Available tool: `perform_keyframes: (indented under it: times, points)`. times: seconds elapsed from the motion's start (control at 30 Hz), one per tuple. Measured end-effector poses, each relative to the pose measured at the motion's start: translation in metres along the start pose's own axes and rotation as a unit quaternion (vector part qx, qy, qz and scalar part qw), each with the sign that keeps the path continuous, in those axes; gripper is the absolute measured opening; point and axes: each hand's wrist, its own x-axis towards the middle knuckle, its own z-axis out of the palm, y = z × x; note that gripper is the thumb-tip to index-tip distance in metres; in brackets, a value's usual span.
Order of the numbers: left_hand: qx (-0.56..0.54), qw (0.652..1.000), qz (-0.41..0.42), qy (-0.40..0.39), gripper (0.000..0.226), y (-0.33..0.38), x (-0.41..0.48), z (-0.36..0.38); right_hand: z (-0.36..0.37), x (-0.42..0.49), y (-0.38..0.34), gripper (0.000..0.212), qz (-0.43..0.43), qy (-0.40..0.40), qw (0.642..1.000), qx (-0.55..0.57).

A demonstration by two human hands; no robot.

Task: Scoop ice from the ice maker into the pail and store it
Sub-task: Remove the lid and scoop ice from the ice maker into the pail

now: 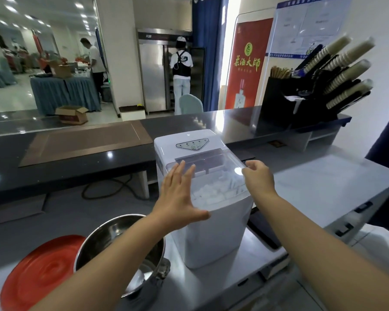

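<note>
two bare forearms reach forward over a steel worktop (pixel 323 182). nearest, at the lower left, a red plate (pixel 36 272) lies flat, and just beside it on the right stands the shiny metal pail (pixel 112 239), open-mouthed, partly hidden by the left forearm that crosses above it. just right of the pail, the white ice maker (pixel 211 232) stands upright on the worktop; its clear lid (pixel 216 173) is down, and pale ice cubes (pixel 209 194) show through it inside the bin.

the left hand (pixel 177 198) is held flat at the lid's left edge, fingers stretched out and apart, thumb spread along the front corner, gripping nothing. the right hand (pixel 258 176) is at the lid's right edge, fingers curled inward toward it; whether they actually pinch the edge cannot be told.

behind the machine its control panel (pixel 192 144) faces up. farther on, a dark counter (pixel 76 158) carries a brown mat (pixel 85 140), and to the right a black rack (pixel 301 102) holds stacked paper cups (pixel 346 63). beyond, a person (pixel 181 70) in a white cap stands at a steel refrigerator (pixel 153 70).
</note>
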Motion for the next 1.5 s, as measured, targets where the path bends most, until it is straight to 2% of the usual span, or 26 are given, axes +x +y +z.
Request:
perform_keyframes:
  times: [0.17,0.23,0.27,0.33,0.43,0.53,0.67,0.8,0.9,0.93,0.97,1.03,1.1,1.13,1.2,1.27,1.33,1.5]
  points:
    - [-0.018,1.000,-0.004,-0.001,0.116,0.004,0.001,0.000,-0.004,0.012,-0.004,0.022,0.047,-0.001,0.995,0.090]
    - [-0.039,0.999,-0.007,0.005,0.113,0.005,0.001,0.000,-0.006,0.015,-0.007,0.014,0.048,-0.004,0.994,0.094]
    - [-0.052,0.999,-0.010,0.011,0.111,0.006,0.001,-0.001,-0.006,0.017,-0.008,0.019,0.043,-0.007,0.994,0.096]
    - [-0.079,0.996,-0.012,0.027,0.105,0.010,0.002,-0.005,-0.010,0.021,-0.012,0.021,0.050,0.001,0.991,0.121]
    - [-0.112,0.992,-0.008,0.060,0.087,0.018,0.006,-0.017,-0.020,0.029,-0.024,0.011,0.084,0.013,0.982,0.170]
    - [-0.146,0.983,-0.021,0.108,0.077,0.029,0.017,-0.031,-0.029,0.040,-0.036,0.015,0.086,0.010,0.971,0.222]
    - [-0.257,0.947,-0.095,0.167,0.061,0.041,0.040,-0.044,-0.032,0.051,-0.049,0.026,0.049,-0.003,0.949,0.311]
    - [-0.397,0.889,-0.126,0.191,0.088,0.045,0.064,-0.054,-0.025,0.058,-0.054,0.026,0.000,-0.034,0.933,0.358]
    - [-0.423,0.868,-0.122,0.229,0.116,0.042,0.076,-0.054,-0.019,0.065,-0.051,0.025,-0.025,-0.081,0.929,0.360]
    - [-0.426,0.864,-0.125,0.237,0.118,0.040,0.078,-0.053,-0.016,0.068,-0.050,0.024,-0.035,-0.100,0.929,0.355]
    - [-0.433,0.858,-0.133,0.243,0.113,0.038,0.080,-0.050,-0.015,0.071,-0.050,0.023,-0.044,-0.118,0.929,0.348]
    - [-0.451,0.842,-0.147,0.259,0.088,0.034,0.081,-0.041,-0.012,0.076,-0.050,0.027,-0.060,-0.158,0.923,0.345]
    - [-0.454,0.834,-0.158,0.271,0.071,0.029,0.082,-0.031,-0.010,0.077,-0.054,0.042,-0.081,-0.197,0.918,0.335]
    - [-0.452,0.834,-0.164,0.272,0.071,0.027,0.081,-0.026,-0.009,0.077,-0.056,0.047,-0.090,-0.209,0.917,0.326]
    - [-0.442,0.840,-0.168,0.266,0.074,0.024,0.078,-0.019,-0.005,0.079,-0.058,0.042,-0.096,-0.220,0.920,0.311]
    - [-0.447,0.840,-0.168,0.259,0.063,0.018,0.077,-0.015,-0.001,0.083,-0.058,0.033,-0.095,-0.210,0.931,0.284]
    - [-0.450,0.840,-0.181,0.244,0.058,0.009,0.078,-0.013,0.003,0.084,-0.058,0.034,-0.087,-0.205,0.941,0.255]
    - [-0.455,0.839,-0.228,0.192,0.067,0.006,0.078,-0.017,0.006,0.079,-0.056,0.040,-0.084,-0.201,0.952,0.215]
